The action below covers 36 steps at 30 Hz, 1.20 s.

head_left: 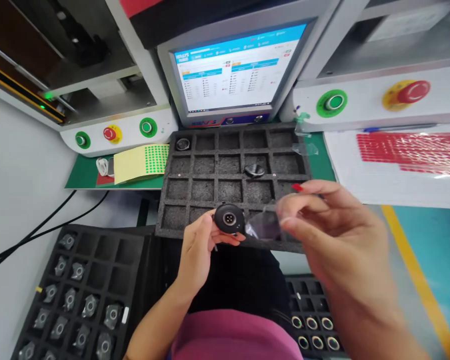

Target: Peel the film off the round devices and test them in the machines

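A round black device (pixel 229 219) with metal contacts at its centre is held in my left hand (pixel 198 245), over the front edge of the foam tray (pixel 228 191). Just right of it, my right hand (pixel 322 220) pinches a clear plastic film (pixel 264 225), which hangs toward the device. A small red piece (pixel 297 187) shows at a fingertip of my right hand. Behind the hands, one dark round part (pixel 255 170) rests in the foam tray and another round part (pixel 183 144) sits in its back left compartment.
A lit monitor (pixel 240 70) stands behind the tray. Green buttons and red emergency stops (pixel 110 133) flank it. Green dot stickers (pixel 156 159) lie left, red sticker sheets (pixel 408 152) right. Lower left, another tray (pixel 101 240) holds several wrapped parts; ringed parts (pixel 312 323) lie lower right.
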Motion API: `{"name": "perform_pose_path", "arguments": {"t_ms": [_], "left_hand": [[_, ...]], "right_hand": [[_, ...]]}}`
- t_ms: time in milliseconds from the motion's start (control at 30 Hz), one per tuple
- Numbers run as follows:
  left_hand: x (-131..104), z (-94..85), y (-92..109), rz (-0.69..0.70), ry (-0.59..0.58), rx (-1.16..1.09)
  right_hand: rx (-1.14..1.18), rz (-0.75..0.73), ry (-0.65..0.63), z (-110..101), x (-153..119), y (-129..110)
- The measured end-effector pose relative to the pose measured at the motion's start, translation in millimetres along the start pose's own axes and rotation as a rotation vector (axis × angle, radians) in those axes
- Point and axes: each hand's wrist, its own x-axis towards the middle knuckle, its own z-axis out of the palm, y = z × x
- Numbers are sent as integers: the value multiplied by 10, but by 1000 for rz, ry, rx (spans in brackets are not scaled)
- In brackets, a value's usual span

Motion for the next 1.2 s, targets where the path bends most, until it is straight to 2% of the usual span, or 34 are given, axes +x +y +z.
{"name": "perform_pose_path", "arguments": {"t_ms": [100, 200, 367, 500, 600, 700, 800, 867, 933, 1000, 1033, 1100, 1200], "left_hand": [[-32, 45, -5, 1, -25, -83], [-73, 48, -12, 8, -11, -114], [-110, 0, -27, 73, -5, -64], [-84, -6, -7, 93, -47, 18], [-87, 22, 10, 85, -34, 79], [-139, 11, 32, 137, -2, 177], [-89, -108, 119, 269, 116, 379], [125, -232, 239, 432, 237, 612], [510, -342, 393, 623, 347, 932], [992, -395, 535, 724, 378, 1294], [1231, -395, 585, 721, 331, 1485], [1632, -344, 628, 712, 252, 1607], [1940, -218, 573, 656, 156, 1708]], "right_hand": [[73, 48, -63, 242, -51, 52], [92, 142, -109, 352, -22, 95], [61, 216, -131, 365, 6, 137], [20, 208, -128, 372, -19, 170], [-32, 170, -118, 402, -36, 188], [-142, 44, 8, 388, -21, 203], [-234, -169, 305, 282, -1, 209], [-229, -263, 426, 191, -22, 210], [-203, -276, 415, 125, -75, 213], [-184, -251, 360, 94, -136, 221], [-177, -235, 340, 84, -160, 225], [-171, -214, 328, 48, -184, 231], [-181, -196, 385, -110, -171, 225]]}}
